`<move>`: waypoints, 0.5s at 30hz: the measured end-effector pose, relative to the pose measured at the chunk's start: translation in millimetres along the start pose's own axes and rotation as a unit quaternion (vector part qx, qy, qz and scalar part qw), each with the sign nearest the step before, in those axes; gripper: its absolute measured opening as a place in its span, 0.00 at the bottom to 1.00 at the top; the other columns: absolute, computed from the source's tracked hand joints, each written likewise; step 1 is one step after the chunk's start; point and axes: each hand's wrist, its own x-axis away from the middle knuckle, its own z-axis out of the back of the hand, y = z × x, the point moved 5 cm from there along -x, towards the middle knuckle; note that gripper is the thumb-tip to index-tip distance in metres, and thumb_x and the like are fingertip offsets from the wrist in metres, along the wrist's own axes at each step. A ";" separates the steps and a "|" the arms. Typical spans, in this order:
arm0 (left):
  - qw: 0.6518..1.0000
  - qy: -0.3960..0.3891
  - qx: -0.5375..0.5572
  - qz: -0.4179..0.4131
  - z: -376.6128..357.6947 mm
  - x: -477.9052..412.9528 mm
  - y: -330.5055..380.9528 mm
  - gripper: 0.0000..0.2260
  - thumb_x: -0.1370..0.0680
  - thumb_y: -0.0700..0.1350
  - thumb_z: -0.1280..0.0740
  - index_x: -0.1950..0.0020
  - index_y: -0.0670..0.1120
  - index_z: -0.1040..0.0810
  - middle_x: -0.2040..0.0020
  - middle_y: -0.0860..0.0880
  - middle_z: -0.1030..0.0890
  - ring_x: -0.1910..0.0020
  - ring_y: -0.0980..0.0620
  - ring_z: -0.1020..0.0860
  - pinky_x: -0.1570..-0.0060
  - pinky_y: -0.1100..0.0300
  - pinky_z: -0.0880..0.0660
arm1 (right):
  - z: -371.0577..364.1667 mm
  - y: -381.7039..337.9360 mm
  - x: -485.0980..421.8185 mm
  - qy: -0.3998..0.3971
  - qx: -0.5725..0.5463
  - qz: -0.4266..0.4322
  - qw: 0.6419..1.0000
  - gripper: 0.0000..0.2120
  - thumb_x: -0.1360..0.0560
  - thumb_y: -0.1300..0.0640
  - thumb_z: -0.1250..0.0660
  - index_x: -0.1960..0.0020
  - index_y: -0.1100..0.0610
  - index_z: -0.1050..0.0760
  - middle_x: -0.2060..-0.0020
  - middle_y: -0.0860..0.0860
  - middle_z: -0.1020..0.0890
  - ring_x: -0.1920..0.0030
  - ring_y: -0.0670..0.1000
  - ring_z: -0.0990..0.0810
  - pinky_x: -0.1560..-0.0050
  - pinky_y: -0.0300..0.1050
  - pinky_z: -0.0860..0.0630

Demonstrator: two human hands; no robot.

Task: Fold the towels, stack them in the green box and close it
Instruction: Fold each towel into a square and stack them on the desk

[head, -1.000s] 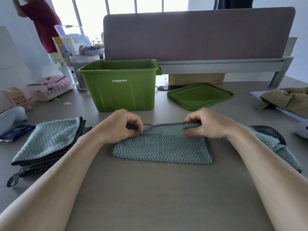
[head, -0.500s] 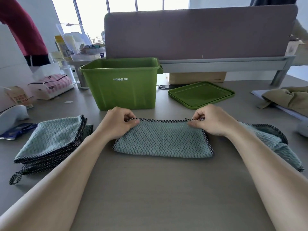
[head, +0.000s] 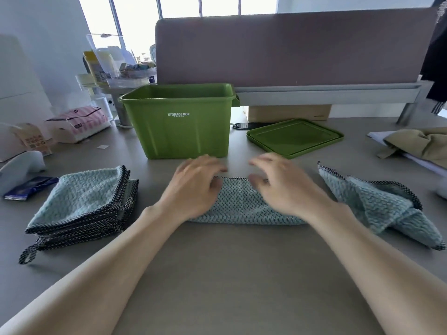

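A grey tabletop (head: 229, 274) is filling the near view. At its centre a folded towel (head: 242, 206) is lying flat. The left grip (head: 193, 189) and right grip (head: 285, 189), both blurred, are lying over its two ends with fingers loosely spread, clasping nothing. A folded stack (head: 79, 201) is sitting at 9 o'clock and loose towels (head: 377, 204) at 3 o'clock. At 12 o'clock the green box (head: 183, 126) is standing open, and its lid (head: 295, 137) is lying flat at 1 o'clock.

Nubby waffle-weave cloth on the towel (head: 242, 204) mid-frame and the folded stack (head: 79, 201) at left, dotted woven trim. Smooth semi-gloss plastic for the green box (head: 183, 131) and lid (head: 295, 136). Matt, faintly grained table (head: 229, 274). Felt-like matt divider (head: 290, 44) up top
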 end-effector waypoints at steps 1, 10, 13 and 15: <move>0.999 -0.044 -0.012 -0.013 -9.0 2.4 6.9 0.17 0.18 0.46 0.40 0.29 0.49 0.28 0.27 0.50 0.28 0.26 0.50 0.34 0.28 0.53 0.43 | -11.9 -8.6 3.1 -0.039 0.012 0.012 0.999 0.24 0.17 0.45 0.43 0.25 0.54 0.36 0.26 0.50 0.32 0.27 0.54 0.32 0.29 0.58 0.34; 0.960 -0.233 -0.104 0.118 -34.5 16.4 -23.4 0.32 0.21 0.68 0.57 0.19 0.56 0.54 0.18 0.53 0.54 0.20 0.53 0.54 0.23 0.47 0.56 | -48.0 12.2 16.9 -0.166 0.089 -0.041 0.981 0.34 0.22 0.30 0.58 0.20 0.41 0.56 0.19 0.45 0.53 0.19 0.50 0.56 0.22 0.57 0.57; 0.956 -0.228 -0.114 0.145 -29.9 18.7 -34.1 0.36 0.22 0.70 0.57 0.19 0.53 0.54 0.18 0.51 0.53 0.20 0.51 0.54 0.23 0.47 0.54 | -47.2 15.0 17.4 -0.170 0.091 -0.038 0.980 0.35 0.23 0.28 0.59 0.20 0.40 0.57 0.19 0.45 0.54 0.19 0.50 0.56 0.22 0.57 0.58; 0.953 -0.224 -0.114 0.168 -25.4 21.6 -40.6 0.38 0.23 0.71 0.57 0.19 0.51 0.54 0.18 0.50 0.53 0.20 0.51 0.53 0.23 0.47 0.54 | -46.0 16.1 18.7 -0.170 0.096 -0.039 0.980 0.35 0.24 0.28 0.59 0.21 0.40 0.57 0.19 0.45 0.54 0.19 0.51 0.56 0.22 0.58 0.59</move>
